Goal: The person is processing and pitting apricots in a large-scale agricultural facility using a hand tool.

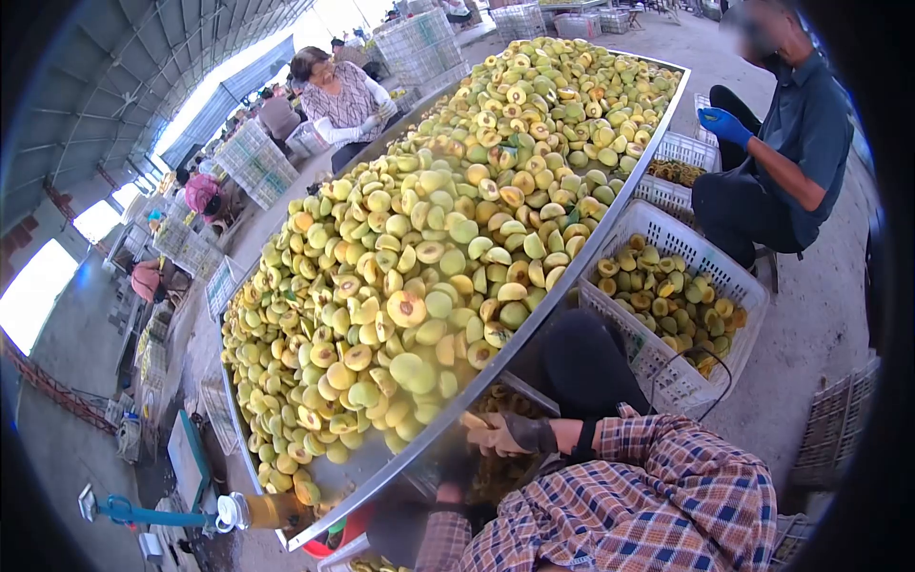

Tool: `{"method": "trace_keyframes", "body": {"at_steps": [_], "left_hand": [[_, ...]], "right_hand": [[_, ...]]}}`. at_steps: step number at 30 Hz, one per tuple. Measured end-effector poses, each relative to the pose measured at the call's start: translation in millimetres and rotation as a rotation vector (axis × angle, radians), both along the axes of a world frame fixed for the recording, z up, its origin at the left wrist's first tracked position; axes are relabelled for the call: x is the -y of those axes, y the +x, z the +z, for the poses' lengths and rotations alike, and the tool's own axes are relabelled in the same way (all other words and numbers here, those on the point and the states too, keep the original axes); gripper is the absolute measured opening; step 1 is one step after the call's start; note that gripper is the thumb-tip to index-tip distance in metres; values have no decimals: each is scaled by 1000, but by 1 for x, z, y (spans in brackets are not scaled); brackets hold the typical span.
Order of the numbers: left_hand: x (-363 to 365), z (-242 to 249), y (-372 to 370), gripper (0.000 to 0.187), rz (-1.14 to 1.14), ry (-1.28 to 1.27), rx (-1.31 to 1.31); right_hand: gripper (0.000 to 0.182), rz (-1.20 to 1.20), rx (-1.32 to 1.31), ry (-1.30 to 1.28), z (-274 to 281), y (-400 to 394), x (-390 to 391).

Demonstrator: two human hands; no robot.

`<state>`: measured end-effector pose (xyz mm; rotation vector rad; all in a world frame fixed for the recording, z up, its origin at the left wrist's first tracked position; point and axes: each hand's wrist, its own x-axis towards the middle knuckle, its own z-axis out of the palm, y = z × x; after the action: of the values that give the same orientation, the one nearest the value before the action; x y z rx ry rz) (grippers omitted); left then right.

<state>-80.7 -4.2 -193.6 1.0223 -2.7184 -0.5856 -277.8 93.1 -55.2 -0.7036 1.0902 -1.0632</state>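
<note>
My right hand (505,435), in a greyish-brown glove with the fingers showing, is just below the near metal edge of the sorting table (515,348). Its fingers are closed together; what they hold, if anything, I cannot make out. My left hand (456,473) is lower and to the left, dark and smeared by motion, so its fingers do not show. Beneath both hands stands a crate (519,386), with brownish fruit pieces inside. Heaped on the table are halved yellow-green stone fruits (410,310), some with a brown pit cavity facing up.
A white crate (734,276) of fruit pieces stands right of my knee (581,367). At the table's lower corner is an amber bottle (262,511) with a blue strap. A person with a blue glove (724,126) sits right; another person (348,105) sits across. Stacked crates (255,164) stand behind.
</note>
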Motion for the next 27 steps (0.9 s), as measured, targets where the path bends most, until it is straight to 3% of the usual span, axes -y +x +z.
{"method": "trace_keyframes", "body": {"at_steps": [2,4,11,14,17,19,21,22,23,24,25,26,27], "left_hand": [[-15,-62,-1,40,-117,210,119],[-31,-88,-7,41,-181,303,202],[-45,-104,-25,42,-245,418,300],[-54,-101,-26,42,-255,435,282],[-66,-73,-24,42,-293,427,228],[-59,28,-35,43,-415,348,149],[-54,75,-32,43,-451,251,77],[-41,-65,6,50,-282,69,-234],[-39,-104,24,57,265,300,-226],[-44,-81,11,49,363,-179,-167],[-38,-32,25,40,454,283,-320],[-19,-81,39,32,426,255,-570],[-28,-50,38,28,497,354,-625]], "right_hand": [[36,25,-27,19,-2,1,-6],[42,53,47,69,-19,0,-12],[47,50,199,88,-47,-3,-28],[51,89,-45,134,-27,-3,-39],[54,32,-11,81,-31,2,-51],[58,63,-115,132,-56,5,-62],[59,48,-83,-55,-69,-1,-76],[36,-97,110,-120,-85,-1,-80],[36,-91,-71,-216,-108,-10,-82],[30,-150,3,-35,-78,-17,-85],[26,-179,-194,200,-56,-24,-95],[27,-197,-264,247,-53,-24,-92],[31,-193,-265,258,-40,-25,-95]]}}
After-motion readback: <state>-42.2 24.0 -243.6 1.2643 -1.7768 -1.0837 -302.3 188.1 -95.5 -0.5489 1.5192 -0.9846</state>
